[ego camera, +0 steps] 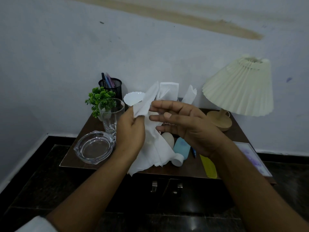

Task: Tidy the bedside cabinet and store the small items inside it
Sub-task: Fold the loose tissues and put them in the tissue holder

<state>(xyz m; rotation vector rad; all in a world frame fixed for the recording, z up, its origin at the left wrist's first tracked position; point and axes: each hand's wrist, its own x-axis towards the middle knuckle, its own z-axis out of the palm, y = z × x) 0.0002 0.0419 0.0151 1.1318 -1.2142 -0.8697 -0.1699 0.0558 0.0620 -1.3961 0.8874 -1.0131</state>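
Stained pale wall behind dark bedside cabinet [189, 168], doors closed; left of the lamp [239, 86], left hand [132, 131] pinches a white tissue [150, 153], right hand [187, 128] open-fingered beside it; blue bottle [181, 148] and yellow comb [209, 166] lie unstored, so early stage.

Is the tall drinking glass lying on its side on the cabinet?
No, the tall glass stands upright on the cabinet top, just behind the glass ashtray.

— We see a white tissue [150, 153], a pale blue bottle [181, 146] with a white cap [177, 160], a yellow comb [209, 166].
— And we see a cream pleated lampshade [239, 87], a black mesh pen holder [113, 86], a green plant [98, 97], a dark brown cabinet [87, 126].
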